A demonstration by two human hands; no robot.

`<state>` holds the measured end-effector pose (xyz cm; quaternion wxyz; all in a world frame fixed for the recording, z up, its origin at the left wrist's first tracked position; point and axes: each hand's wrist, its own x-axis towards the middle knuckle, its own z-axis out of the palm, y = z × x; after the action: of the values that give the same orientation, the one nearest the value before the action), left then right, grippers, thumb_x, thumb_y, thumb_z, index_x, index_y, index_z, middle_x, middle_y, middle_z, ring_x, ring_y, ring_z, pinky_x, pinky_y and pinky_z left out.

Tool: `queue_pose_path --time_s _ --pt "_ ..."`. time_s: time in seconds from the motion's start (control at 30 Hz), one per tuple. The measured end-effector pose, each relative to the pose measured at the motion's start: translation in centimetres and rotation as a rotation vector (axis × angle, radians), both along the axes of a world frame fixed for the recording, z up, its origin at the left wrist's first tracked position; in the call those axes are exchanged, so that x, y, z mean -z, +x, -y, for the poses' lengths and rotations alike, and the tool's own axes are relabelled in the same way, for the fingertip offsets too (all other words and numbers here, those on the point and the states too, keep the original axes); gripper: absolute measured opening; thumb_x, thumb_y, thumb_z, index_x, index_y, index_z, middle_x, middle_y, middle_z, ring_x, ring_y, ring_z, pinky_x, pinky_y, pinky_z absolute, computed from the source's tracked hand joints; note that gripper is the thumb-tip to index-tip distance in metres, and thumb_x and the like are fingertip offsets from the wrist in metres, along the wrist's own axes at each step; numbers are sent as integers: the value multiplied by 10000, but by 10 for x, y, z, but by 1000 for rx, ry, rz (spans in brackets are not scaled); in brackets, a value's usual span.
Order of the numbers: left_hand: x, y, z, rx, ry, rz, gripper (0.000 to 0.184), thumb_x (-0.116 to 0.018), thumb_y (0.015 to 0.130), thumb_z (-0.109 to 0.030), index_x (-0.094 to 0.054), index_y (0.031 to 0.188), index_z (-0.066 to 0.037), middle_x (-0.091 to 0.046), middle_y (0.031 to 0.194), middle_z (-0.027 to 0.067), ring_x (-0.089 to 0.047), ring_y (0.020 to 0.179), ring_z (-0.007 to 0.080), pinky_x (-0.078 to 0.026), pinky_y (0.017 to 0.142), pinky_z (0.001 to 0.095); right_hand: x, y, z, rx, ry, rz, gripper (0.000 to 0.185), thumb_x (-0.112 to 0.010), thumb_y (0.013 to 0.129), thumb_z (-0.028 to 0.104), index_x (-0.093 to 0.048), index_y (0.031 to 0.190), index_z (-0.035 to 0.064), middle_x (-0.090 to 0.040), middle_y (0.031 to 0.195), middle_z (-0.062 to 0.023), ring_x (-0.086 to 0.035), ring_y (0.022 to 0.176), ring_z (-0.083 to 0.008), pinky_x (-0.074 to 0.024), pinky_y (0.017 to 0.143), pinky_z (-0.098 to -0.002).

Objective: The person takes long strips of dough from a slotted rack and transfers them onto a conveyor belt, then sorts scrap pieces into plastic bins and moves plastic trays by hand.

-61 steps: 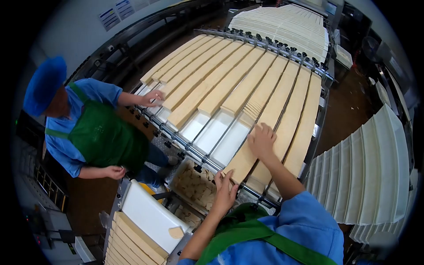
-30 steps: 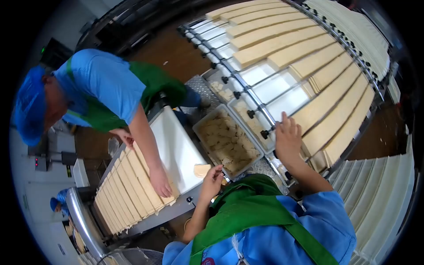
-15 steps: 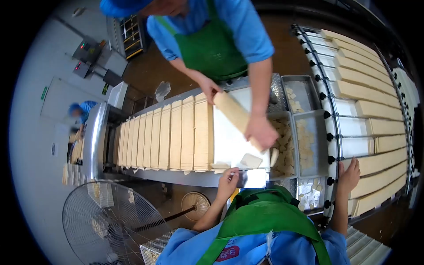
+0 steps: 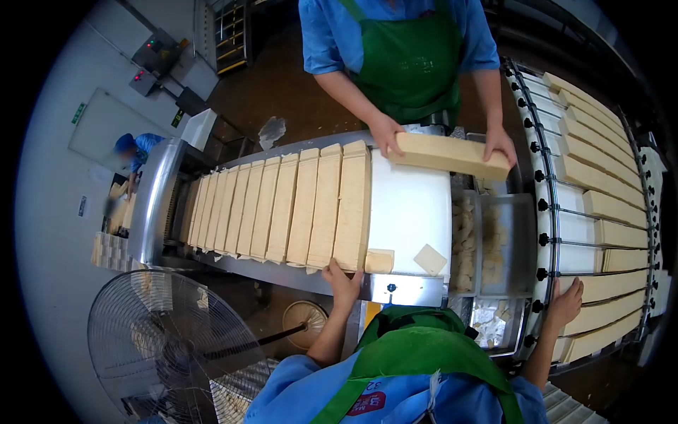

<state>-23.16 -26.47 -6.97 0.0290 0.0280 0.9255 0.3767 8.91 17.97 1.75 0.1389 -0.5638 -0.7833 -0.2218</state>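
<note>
“Two hands to check. Begin with left hand [image 4: 344, 286].”

“At near end of last beige slab [image 4: 353, 205] on white belt [image 4: 409, 212]: touching, fingers apart, not wrapped around. Direction to slab: straight ahead. Long axis: away from hand, across belt.”

“Right hand [image 4: 566, 305]?”

“At ends of slabs [image 4: 611, 286] on side table [image 4: 575, 230]; fingers slightly bent, grip impossible to tell. Nearer to beige slab: left.”

“Surface and room?”

“Rightward of slab, belt with two flat pieces [image 4: 429, 260] toward front edge; at far side, pale block [image 4: 452, 154] in co-worker's hands [image 4: 500, 148].”

The white belt [image 4: 411, 205] carries a row of tan slabs [image 4: 308, 208] and two pieces [image 4: 429, 260], seemingly thin scraps.
</note>
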Motion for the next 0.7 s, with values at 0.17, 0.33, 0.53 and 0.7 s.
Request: queue_pose_path --time_s 0.17,0.33,0.53,0.7 --pt "-4 -10 -7 6 5 48 873 -773 718 -145 -221 1345 109 -263 1258 313 -381 1128 432 -354 1005 418 -13 -8 5 253 -25 85 624 -543 842 597 -527 1269 141 -538 1315 -65 -603 1035 -296 -477 840 -431" --pt "-25 -16 -13 15 2 119 824 -789 708 -157 -271 1276 140 -301 1213 295 -412 1091 425 -397 961 408 43 9 -12 250 -2 40 625 -499 863 611 -498 1316 180 -513 1351 -63 -543 1144 -277 -438 901 -467" --pt "-36 -30 -24 45 45 156 781 -792 696 -158 -308 1246 113 -333 1166 282 -434 1060 450 -434 909 435 26 -55 11 200 -84 84 577 -496 911 502 -459 1347 126 -446 1383 -173 -433 1240 -373 -388 961 -487" --pt "-26 -30 -22 119 14 22 747 -785 691 -168 -317 1207 101 -360 1135 298 -496 969 485 -462 856 473 35 -209 62 -514 -257 -72 630 -669 806 415 -499 1264 17 -426 1349 -244 -385 1260 -402 -337 985 -523"
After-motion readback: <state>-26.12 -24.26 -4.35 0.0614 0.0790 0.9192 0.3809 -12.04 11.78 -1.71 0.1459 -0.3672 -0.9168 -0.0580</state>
